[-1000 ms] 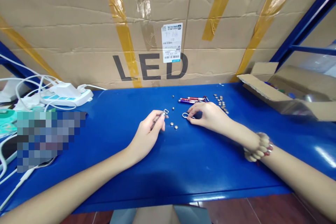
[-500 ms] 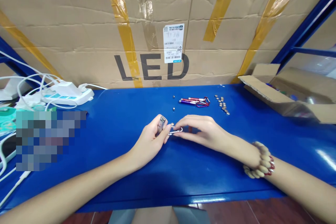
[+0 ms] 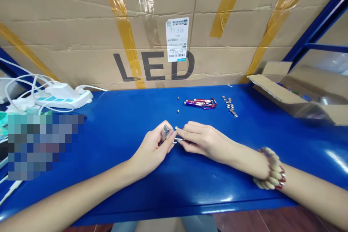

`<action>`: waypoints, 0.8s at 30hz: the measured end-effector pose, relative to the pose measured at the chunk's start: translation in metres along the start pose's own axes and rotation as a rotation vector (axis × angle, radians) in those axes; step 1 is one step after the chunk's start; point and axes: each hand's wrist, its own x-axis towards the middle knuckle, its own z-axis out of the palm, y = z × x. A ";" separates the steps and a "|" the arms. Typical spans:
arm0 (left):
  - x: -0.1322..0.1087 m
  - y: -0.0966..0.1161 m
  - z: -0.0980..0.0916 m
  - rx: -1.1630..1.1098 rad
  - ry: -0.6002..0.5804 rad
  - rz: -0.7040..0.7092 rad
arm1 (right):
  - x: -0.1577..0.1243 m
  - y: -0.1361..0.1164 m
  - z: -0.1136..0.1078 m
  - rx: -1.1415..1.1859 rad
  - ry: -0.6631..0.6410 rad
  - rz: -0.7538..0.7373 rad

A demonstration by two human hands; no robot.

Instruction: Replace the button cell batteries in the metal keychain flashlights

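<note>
My left hand (image 3: 152,150) is closed round a silver metal tube (image 3: 164,131), whose end points up and away from me. Right beside it, the fingers of my right hand (image 3: 208,139) are pinched on a small silver carabiner clip (image 3: 179,139), largely covered by the fingers. A small round metal piece (image 3: 176,128) shows at the fingertips between both hands; which hand bears it I cannot tell. Beyond the hands lie a purple penlight (image 3: 191,104) and a red penlight (image 3: 201,100) with clips. Several button cells (image 3: 231,107) lie to their right.
Two small metal bits (image 3: 178,111) lie on the blue table (image 3: 108,195). A power strip (image 3: 78,101) with white cables stands at the left. At the right is an open cardboard box (image 3: 296,105). A large carton (image 3: 81,25) marked LED walls off the back.
My right hand has moved slightly left, closer to the left hand, and its fingers now cover more of the clip. The left hand keeps hold of the tube. The camera view has shifted slightly.
</note>
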 end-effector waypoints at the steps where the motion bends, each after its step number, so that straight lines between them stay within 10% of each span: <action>1: 0.000 0.000 0.000 0.028 -0.002 0.016 | 0.000 -0.001 0.000 0.003 0.016 0.002; 13: -0.003 0.004 0.000 0.140 -0.115 0.021 | 0.000 0.006 -0.010 -0.008 0.330 0.115; 24: -0.003 0.003 -0.001 0.151 -0.129 0.060 | 0.001 0.001 -0.006 0.025 0.234 0.061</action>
